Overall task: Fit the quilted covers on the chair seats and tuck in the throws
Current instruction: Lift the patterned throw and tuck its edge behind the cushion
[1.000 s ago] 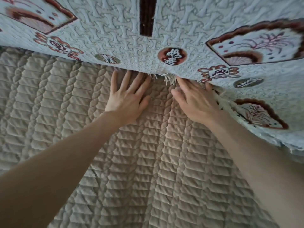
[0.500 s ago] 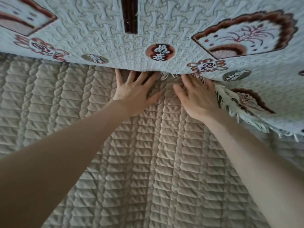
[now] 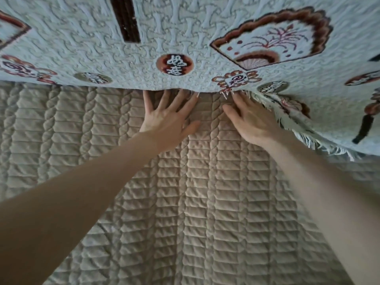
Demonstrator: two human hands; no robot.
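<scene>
The quilted cover (image 3: pixel 185 202) already lies flat on the seat. Both hands, left hand (image 3: pixel 166 120) and right hand (image 3: pixel 253 120), press flat with straight fingers, pushing the throw (image 3: pixel 185 27) into the back edge; its right fringe (image 3: pixel 320 145) hangs untucked.

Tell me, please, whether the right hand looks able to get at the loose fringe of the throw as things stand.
Probably yes. The right hand lies flat on the quilted cover, and the loose fringe hangs just beside its wrist, with nothing between them.
</scene>
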